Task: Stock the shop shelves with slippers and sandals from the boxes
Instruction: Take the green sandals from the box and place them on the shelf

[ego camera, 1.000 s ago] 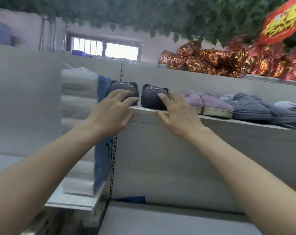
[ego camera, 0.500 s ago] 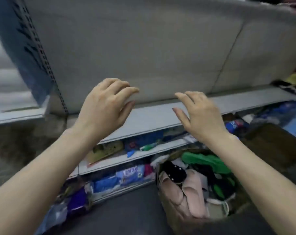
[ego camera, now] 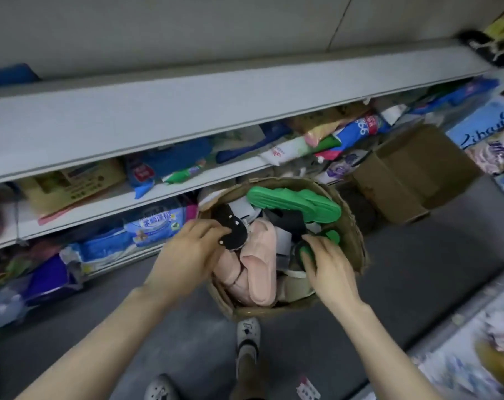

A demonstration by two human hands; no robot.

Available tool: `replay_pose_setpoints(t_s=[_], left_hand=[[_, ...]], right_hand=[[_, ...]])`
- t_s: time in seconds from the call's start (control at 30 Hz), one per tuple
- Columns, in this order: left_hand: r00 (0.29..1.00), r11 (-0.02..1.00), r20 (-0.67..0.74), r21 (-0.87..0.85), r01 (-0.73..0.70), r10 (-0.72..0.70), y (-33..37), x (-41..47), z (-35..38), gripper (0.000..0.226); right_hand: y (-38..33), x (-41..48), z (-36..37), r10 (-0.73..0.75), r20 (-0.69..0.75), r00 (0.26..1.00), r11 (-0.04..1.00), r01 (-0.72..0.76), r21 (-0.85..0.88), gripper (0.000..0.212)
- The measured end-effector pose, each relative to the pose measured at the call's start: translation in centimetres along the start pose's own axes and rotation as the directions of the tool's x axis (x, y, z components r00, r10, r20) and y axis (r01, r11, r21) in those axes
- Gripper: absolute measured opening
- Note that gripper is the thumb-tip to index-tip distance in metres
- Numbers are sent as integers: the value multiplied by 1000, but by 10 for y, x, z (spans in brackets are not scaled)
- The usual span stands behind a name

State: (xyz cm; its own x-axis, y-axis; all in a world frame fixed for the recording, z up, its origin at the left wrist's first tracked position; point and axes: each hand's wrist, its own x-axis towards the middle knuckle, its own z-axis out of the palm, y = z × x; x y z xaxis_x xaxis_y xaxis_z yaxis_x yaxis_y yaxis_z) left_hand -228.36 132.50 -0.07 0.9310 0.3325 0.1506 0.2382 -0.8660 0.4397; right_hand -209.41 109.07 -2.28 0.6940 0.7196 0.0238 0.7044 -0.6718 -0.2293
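Observation:
A brown cardboard box [ego camera: 353, 226] stands on the floor below me, full of footwear. A pair of pink slippers [ego camera: 259, 269] lies in its middle, and green sandals [ego camera: 297, 200] lie across its far side. My left hand [ego camera: 190, 252] is in the box on the left, its fingers closed on a black slipper [ego camera: 235, 236] with white dots. At the right side my right hand [ego camera: 328, 267] curls around a green sandal [ego camera: 305, 252] low in the box.
A long grey shelf [ego camera: 187, 111] runs above the box, with a black slipper [ego camera: 487, 50] at its far right end. Lower shelves hold packaged goods. A second cardboard box [ego camera: 403, 180] stands to the right. My feet in white clogs [ego camera: 246, 333] stand behind the box.
My view dropped from the upper shelf, where both hands set black cat-face slippers, to the floor. Both hands came down empty and went into the box, onto a black slipper and a green sandal.

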Motion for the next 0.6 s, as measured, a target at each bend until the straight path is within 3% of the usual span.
replay_pose_setpoints(t_s=[0.1, 0.3, 0.47, 0.6], left_hand=[[987, 994, 127, -28, 103, -99, -2, 18, 51, 40], [962, 980, 191, 15, 196, -195, 0, 63, 120, 49], [909, 959, 305, 77, 274, -284, -10, 85, 162, 53], [874, 944, 357, 99, 314, -328, -17, 88, 171, 51]], right_hand=[[54, 38, 33, 91, 178, 980, 996, -91, -6, 47], [124, 171, 74, 144, 243, 959, 989, -133, -64, 55], [125, 242, 137, -33, 434, 900, 999, 28, 19, 66], [125, 256, 156, -52, 461, 886, 998, 65, -13, 64]])
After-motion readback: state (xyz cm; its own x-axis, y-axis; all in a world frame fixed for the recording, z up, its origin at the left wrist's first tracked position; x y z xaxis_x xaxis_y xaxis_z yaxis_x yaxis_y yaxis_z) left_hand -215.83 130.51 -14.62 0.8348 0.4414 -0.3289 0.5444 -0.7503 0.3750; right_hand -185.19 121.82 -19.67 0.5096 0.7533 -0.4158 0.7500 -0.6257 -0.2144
